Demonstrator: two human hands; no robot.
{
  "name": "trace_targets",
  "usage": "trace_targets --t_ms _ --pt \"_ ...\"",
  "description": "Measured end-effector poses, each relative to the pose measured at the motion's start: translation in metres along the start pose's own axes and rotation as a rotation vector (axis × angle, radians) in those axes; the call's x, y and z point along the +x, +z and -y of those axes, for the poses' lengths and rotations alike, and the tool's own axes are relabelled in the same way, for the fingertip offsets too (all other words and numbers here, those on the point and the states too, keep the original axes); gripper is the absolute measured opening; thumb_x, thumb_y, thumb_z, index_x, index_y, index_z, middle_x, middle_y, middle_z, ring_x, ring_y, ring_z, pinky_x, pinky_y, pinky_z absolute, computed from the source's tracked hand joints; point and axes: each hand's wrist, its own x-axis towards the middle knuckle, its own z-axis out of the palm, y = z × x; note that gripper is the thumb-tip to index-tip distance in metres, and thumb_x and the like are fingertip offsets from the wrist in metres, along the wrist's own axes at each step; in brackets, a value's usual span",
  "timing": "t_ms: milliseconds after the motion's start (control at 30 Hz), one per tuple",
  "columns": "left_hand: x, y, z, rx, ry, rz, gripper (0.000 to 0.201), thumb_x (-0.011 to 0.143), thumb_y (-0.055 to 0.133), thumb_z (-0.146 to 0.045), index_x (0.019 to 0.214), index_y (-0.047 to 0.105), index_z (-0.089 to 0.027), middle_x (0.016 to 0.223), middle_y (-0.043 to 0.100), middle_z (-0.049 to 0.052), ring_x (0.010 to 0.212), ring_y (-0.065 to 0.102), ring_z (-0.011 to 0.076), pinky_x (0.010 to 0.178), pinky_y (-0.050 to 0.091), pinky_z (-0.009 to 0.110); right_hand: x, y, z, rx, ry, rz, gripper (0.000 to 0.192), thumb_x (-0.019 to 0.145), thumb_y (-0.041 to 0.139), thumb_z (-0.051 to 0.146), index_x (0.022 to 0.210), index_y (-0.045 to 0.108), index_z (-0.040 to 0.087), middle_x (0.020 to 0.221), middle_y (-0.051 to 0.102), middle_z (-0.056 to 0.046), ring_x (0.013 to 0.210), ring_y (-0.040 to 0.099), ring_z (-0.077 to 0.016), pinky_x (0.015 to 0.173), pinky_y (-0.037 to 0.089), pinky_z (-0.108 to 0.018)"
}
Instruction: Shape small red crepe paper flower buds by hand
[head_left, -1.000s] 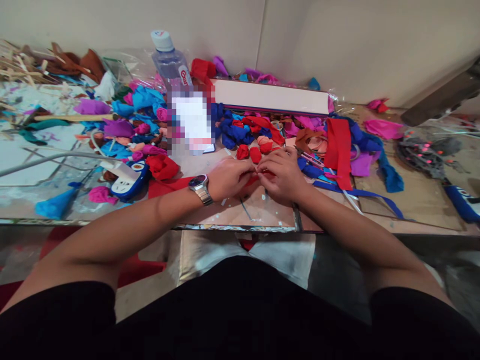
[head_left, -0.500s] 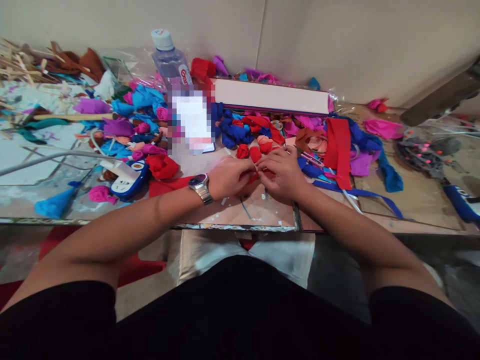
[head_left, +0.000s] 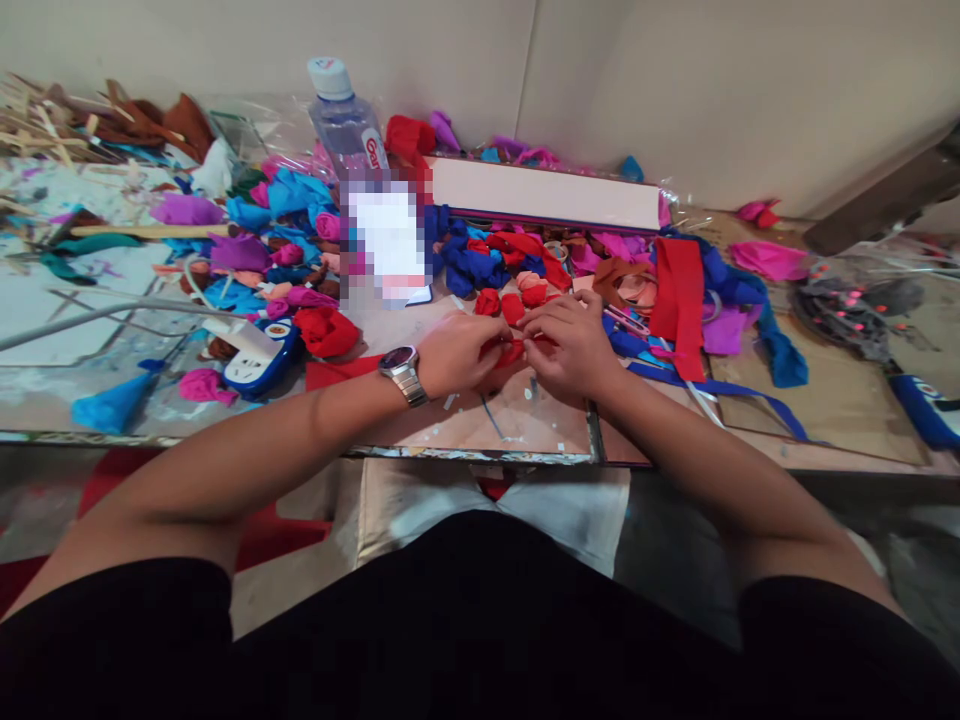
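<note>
My left hand [head_left: 461,355], with a metal watch on its wrist, is closed on a strip of red crepe paper [head_left: 341,372]. The strip trails out to the left under the wrist and across the table. My right hand [head_left: 571,345] pinches the same paper from the other side, its upper fingers bent above it. A short red stretch shows between both sets of fingertips, which partly hide it. Just beyond the fingers sit small red paper rolls [head_left: 512,308]. A larger crumpled red paper flower [head_left: 327,331] lies left of my left hand.
A water bottle [head_left: 349,130] stands behind a blurred-out phone-like object [head_left: 386,235]. A blue power strip [head_left: 259,370] with a grey cable lies left. Crepe paper pieces crowd the back around a long white box [head_left: 544,192]. A red strip [head_left: 679,300] and blue ribbon [head_left: 727,390] lie right.
My fingertips have drawn slightly apart, so more red paper shows between them. The strip's trailing end has shifted a little to the right. The surrounding things stay put.
</note>
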Motion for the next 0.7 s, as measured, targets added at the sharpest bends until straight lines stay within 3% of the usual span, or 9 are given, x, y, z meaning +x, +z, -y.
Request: trace_targets --t_ms 200,700 --pt "0.0004 -0.0015 0.0007 0.031 -0.010 0.014 0.026 0.093 0.059 -0.025 0.110 0.077 -0.018 0.100 0.082 0.011 0.090 0.075 0.0266 0.080 0.050 0.038 0.0002 -0.0022 -0.0027 -0.022 0.073 0.038 0.008 0.094 0.065 0.027 0.092 0.072 0.024 0.086 0.079 0.000 0.093 0.068 -0.0242 0.110 0.030 -0.049" --pt "0.0045 -0.0060 0.0045 0.090 -0.152 -0.018 0.034 0.088 0.050 -0.014 0.107 0.077 -0.019 0.104 0.081 0.009 0.094 0.073 0.0285 0.080 0.046 0.042 0.0017 -0.0057 -0.0082 -0.053 0.113 -0.016 0.012 0.092 0.064 0.031 0.091 0.073 0.024 0.087 0.079 -0.002 0.094 0.066 -0.0265 0.110 0.031 -0.054"
